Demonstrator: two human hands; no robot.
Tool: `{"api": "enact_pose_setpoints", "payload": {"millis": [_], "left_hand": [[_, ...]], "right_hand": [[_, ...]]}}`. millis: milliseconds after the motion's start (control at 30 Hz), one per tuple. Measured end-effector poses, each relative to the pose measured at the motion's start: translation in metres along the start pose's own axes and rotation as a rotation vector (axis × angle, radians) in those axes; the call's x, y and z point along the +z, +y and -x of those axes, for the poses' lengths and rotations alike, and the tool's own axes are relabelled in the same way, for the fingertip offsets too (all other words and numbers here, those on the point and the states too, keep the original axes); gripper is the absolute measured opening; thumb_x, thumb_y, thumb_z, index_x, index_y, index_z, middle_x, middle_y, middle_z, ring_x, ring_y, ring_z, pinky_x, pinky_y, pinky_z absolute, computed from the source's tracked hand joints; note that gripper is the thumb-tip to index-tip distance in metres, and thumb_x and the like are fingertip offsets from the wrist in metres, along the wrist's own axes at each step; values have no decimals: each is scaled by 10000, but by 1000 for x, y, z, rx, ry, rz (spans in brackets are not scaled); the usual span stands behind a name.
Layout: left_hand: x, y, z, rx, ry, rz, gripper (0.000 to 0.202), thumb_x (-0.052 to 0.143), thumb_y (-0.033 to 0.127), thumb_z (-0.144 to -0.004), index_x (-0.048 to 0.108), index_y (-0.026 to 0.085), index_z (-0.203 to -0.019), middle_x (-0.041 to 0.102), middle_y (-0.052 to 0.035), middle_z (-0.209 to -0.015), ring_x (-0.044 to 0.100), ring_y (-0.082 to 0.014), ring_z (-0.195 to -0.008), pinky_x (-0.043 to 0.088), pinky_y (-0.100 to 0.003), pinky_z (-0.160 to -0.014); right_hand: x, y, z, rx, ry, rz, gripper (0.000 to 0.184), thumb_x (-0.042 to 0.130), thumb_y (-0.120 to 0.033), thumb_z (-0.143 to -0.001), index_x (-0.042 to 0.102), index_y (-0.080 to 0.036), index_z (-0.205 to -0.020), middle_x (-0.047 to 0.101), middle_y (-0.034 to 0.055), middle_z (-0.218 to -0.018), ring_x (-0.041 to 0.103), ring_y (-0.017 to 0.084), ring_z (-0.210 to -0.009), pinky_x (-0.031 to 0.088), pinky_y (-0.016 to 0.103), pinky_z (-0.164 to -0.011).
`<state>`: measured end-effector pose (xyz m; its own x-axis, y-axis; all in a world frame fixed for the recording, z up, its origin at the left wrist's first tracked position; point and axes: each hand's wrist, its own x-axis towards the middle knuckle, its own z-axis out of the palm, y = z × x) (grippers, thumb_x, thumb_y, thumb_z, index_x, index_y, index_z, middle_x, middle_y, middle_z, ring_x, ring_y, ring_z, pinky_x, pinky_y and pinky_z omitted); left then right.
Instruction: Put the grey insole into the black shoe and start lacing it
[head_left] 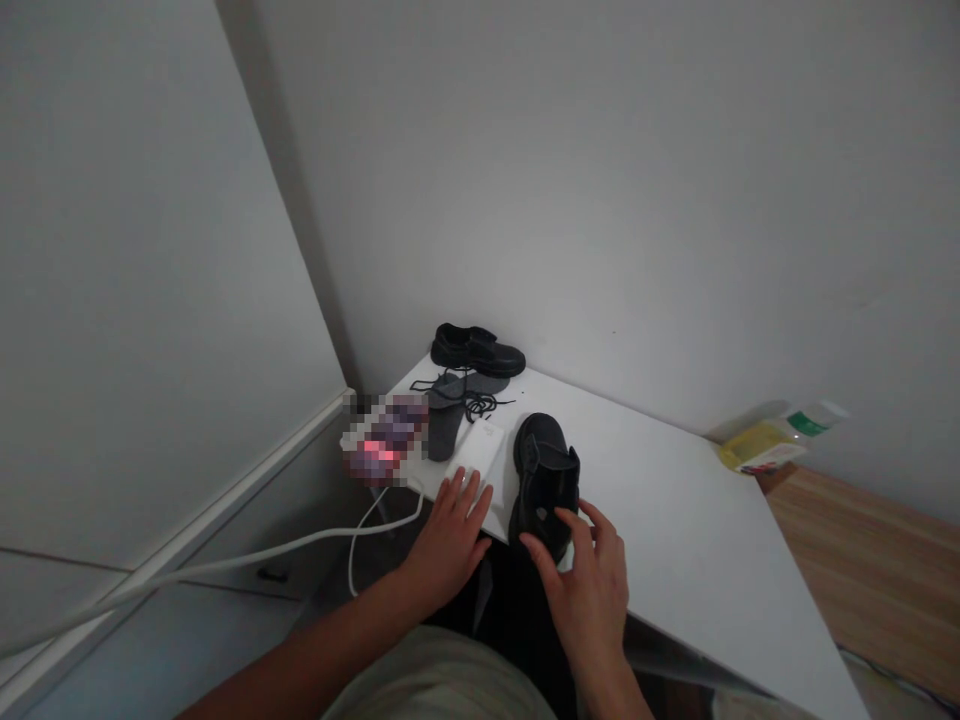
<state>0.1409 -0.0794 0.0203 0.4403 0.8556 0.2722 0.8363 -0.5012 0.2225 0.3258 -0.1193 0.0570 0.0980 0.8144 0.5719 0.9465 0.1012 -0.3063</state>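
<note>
At the frame's lower centre, my right fingers point(576, 522) grasp the nearer black shoe point(534, 458) by its heel on the counter point(675, 520); my left fingers point(457, 488) lie spread on a white slab point(484, 445).

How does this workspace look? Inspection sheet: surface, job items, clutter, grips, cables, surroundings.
Surface: white table along a grey wall.
Job items: near black shoe; white slab beside it.
Clutter: far black shoe by the wall, dark laces, grey insole-like piece, pixelated item.
Grips (bare hands): left grip spread over the white slab; right grip at the near black shoe's opening.
Cables: thick white cable, thinner white cable, left.
Surroundings: bottle of yellow liquid, wood-grain surface, right.
</note>
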Motion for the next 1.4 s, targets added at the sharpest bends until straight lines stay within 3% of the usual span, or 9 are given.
{"api": "enact_pose_setpoints", "payload": {"millis": [167,233,333,400,567,700,1133,1267,1400], "left_hand": [[-14,5,52,189,49,168,446,521,156,-822,495,163,-1268,484,-117,-1365,361,-246,-1326,443,-425,-1016],[-20,2,68,228,107,239,374,482,122,-834,550,160,-1200,573,-110,-1267,452,-212,-1261,487,-365,-974],[-27,-5,80,236,213,274,308,450,98,-840,603,163,-1099,667,-98,-1091,591,-173,-1091,530,-302,-904],[-31,-10,82,252,270,284,300,440,87,-831,606,163,-1069,695,-85,-1000,638,-151,-986,546,-261,-857],[-32,-22,83,364,345,317,317,429,64,-807,565,155,-1078,714,-73,-911,661,-136,-923,542,-215,-833],[-27,-31,88,351,330,345,328,430,53,-815,540,184,-1095,716,-60,-890,672,-132,-887,547,-204,-804],[-27,-42,95,294,297,415,313,444,62,-841,550,195,-1104,705,-51,-847,672,-132,-827,551,-192,-769],[-26,-42,99,265,274,417,304,437,62,-841,556,189,-1090,703,-51,-860,665,-126,-825,549,-185,-772],[-27,-39,98,288,280,407,277,442,60,-836,553,186,-1055,702,-43,-832,668,-119,-801,545,-173,-763]], "right_hand": [[-9,-14,-73,-157,47,-67,356,510,-482,-862,576,-194,-1061,529,123,-1146,478,267,-1040,421,411,-868],[8,-29,-115,-251,-86,-79,307,490,-424,-884,575,-193,-1066,536,110,-1132,475,259,-1039,400,401,-895],[54,-58,-169,-320,-508,-15,334,501,-361,-880,529,-200,-1171,530,105,-1159,458,253,-1104,377,382,-918],[91,-78,-191,-303,-757,41,531,608,-421,-797,474,-213,-1267,483,123,-1263,416,285,-1185,362,402,-943],[160,-108,-204,-172,-993,93,1259,727,-715,-427,180,-249,-1460,115,206,-1506,156,483,-1321,297,604,-945],[183,-115,-204,-12,-1208,150,1410,762,-695,-315,37,-330,-1468,-50,167,-1533,16,511,-1335,173,699,-952],[211,-136,-196,44,-1237,213,1446,839,-496,-351,19,-80,-1467,-130,311,-1475,-115,506,-1326,64,755,-923],[217,-137,-193,102,-1203,211,1271,809,-401,-470,91,-68,-1465,-28,316,-1485,20,529,-1326,161,743,-921],[210,-134,-186,129,-1080,197,934,641,-326,-724,135,-24,-1448,76,377,-1447,185,528,-1300,276,728,-859]]}}
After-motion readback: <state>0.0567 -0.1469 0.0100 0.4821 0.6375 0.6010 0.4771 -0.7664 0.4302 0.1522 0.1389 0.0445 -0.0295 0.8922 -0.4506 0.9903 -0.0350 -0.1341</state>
